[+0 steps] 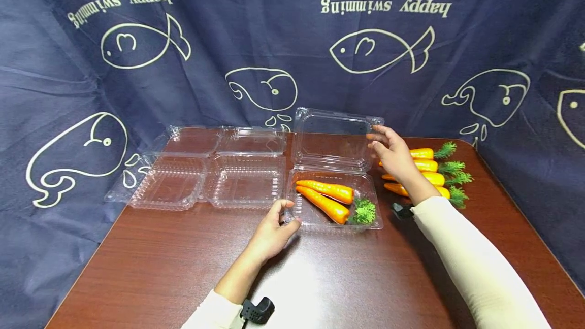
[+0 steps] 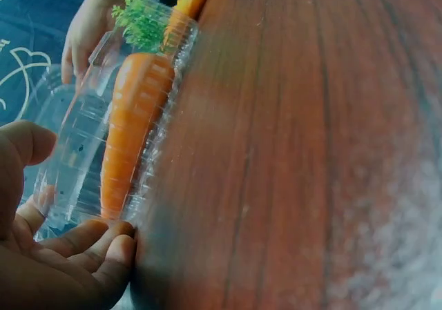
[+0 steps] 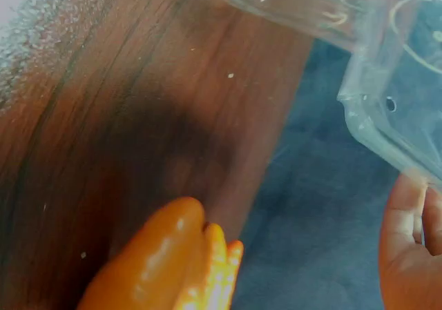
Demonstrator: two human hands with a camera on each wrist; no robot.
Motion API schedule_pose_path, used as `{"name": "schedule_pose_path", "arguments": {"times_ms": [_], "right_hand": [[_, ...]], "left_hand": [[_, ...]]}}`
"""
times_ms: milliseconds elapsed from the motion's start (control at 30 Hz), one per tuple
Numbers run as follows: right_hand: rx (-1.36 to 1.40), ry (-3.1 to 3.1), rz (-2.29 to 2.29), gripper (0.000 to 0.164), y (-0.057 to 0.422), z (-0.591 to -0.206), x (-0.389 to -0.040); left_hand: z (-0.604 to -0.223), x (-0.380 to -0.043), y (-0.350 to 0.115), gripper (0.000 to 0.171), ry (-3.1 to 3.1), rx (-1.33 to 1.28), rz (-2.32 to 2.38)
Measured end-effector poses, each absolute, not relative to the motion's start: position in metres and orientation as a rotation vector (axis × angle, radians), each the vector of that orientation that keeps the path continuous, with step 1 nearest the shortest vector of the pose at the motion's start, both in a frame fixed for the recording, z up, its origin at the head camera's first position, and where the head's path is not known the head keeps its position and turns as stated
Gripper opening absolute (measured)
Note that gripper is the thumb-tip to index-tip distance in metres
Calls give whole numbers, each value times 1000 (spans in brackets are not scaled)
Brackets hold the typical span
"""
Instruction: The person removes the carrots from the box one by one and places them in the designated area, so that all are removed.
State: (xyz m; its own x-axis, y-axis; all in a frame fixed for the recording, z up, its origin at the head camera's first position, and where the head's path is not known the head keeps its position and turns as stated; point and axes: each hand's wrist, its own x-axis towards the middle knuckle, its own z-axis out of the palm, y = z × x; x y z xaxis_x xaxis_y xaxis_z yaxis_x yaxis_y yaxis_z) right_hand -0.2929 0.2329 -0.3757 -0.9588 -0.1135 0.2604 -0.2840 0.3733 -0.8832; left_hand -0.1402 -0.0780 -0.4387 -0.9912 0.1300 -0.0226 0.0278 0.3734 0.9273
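A clear plastic clamshell container (image 1: 333, 225) lies with its lid (image 1: 331, 138) raised at the back. Inside are two orange carrots (image 1: 325, 204), with leafy green tops (image 1: 364, 212) at the right end. My left hand (image 1: 269, 235) holds the container's front left corner, thumb and fingers apart around it; the left wrist view has its curled fingers (image 2: 103, 244) low at the end wall. At the lid's right edge is my right hand (image 1: 393, 154), pinching the rim between thumb and fingers. The right wrist view catches its fingertips (image 3: 407, 196) against the lid.
Several more carrots (image 1: 422, 166) with green tops lie to the right, partly under my right forearm. Left of the container, two other clear containers (image 1: 247, 202) (image 1: 166, 202) stand open. A dark blue printed cloth (image 1: 292, 39) hangs behind the brown table (image 1: 183, 268).
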Motion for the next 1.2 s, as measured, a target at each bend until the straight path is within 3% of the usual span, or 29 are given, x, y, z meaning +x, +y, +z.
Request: {"name": "schedule_pose_path", "arguments": {"times_ms": [200,667,1033,1200], "right_hand": [[279,-2403,1824,43,232,-386,-307],[208,-2585,1989,58,233,-411,-332],[163,-2687,2011,50,228,-425,-336],[198,-2801,1732,45,230,-419,-334]], "left_hand": [[-440,-140,-78,39,2501,171,1721],[-439,-139,-78,39,2484,179,1725],[-439,-141,-80,42,2471,177,1714],[-442,-143,-81,43,2465,197,1709]]}}
